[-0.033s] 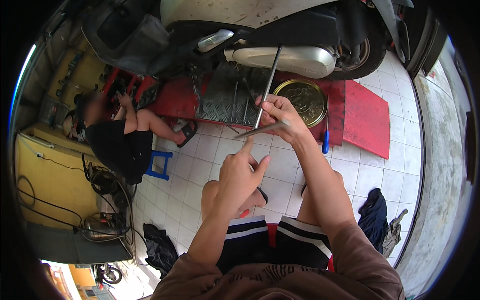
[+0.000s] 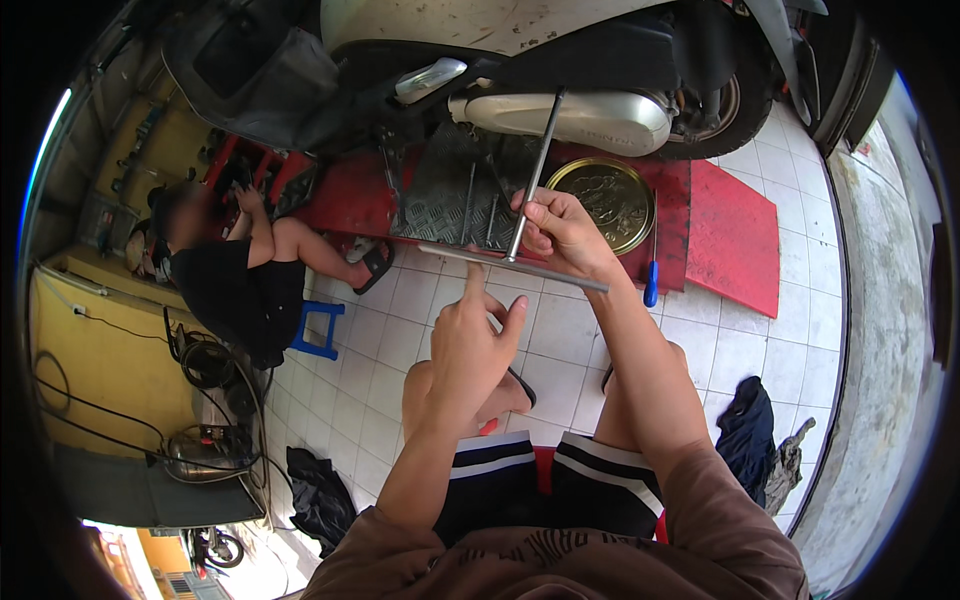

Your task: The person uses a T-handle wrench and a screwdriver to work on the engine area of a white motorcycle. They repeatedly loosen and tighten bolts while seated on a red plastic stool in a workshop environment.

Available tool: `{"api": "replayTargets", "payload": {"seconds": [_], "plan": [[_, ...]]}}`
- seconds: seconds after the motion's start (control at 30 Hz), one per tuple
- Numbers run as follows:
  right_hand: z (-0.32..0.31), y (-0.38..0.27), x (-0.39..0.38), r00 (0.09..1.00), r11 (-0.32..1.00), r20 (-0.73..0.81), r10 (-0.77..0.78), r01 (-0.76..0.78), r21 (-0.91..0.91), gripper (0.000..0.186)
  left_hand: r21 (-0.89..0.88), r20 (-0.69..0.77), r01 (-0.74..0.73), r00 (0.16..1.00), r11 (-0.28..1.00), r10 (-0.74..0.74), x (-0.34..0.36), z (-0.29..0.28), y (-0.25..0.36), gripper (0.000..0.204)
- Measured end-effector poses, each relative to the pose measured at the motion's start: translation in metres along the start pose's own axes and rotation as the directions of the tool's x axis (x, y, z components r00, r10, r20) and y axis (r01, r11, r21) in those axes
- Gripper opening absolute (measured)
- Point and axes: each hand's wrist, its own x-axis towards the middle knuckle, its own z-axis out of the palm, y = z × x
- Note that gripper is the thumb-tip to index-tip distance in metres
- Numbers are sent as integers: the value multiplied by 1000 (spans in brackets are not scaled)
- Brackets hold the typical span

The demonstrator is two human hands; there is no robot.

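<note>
A steel T-handle wrench (image 2: 535,180) points away from me, its far tip overlapping the silver engine cover (image 2: 570,118) of the scooter. Whether the tip sits on a bolt, I cannot make out. My right hand (image 2: 562,232) is closed loosely round the shaft, just above the crossbar (image 2: 560,272). That crossbar lies nearly level, its right end by my right wrist. My left hand (image 2: 473,335) holds nothing; its index finger points up to the left half of the crossbar and seems to touch it, the thumb held apart.
The scooter (image 2: 450,40) stands on a red lift platform (image 2: 345,205). On it lie a round gold tray (image 2: 640,225) and a blue-handled screwdriver (image 2: 651,280). Leftward, a person (image 2: 225,270) sits near a blue stool (image 2: 318,330). Dark cloths (image 2: 745,430) lie on the tiles.
The wrench's crossbar has turned from a foreshortened slant to nearly sideways. My left hand has shifted slightly left along with it; my right hand has stayed on the shaft.
</note>
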Motion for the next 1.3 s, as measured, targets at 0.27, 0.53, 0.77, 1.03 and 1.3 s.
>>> {"api": "replayTargets", "payload": {"seconds": [0.27,0.53,0.77,1.03,1.3], "plan": [[-3,4,1,999,998,-52,5,-8,-55,19,228,101,76,990,971,-102,3,2,0,65],[-4,-2,0,999,1000,-41,-26,26,1,21,111,129,6,991,994,-20,0,14,-15,68],[-13,-3,0,997,999,-51,-49,48,-20,20,185,388,-103,921,977,24,17,4,-3,73],[-18,-4,2,995,997,-72,-74,73,-7,21,-183,222,-210,943,960,249,22,5,12,57],[-13,-4,3,994,996,-60,-89,90,22,23,-420,248,225,960,879,-128,13,18,-16,82]]}}
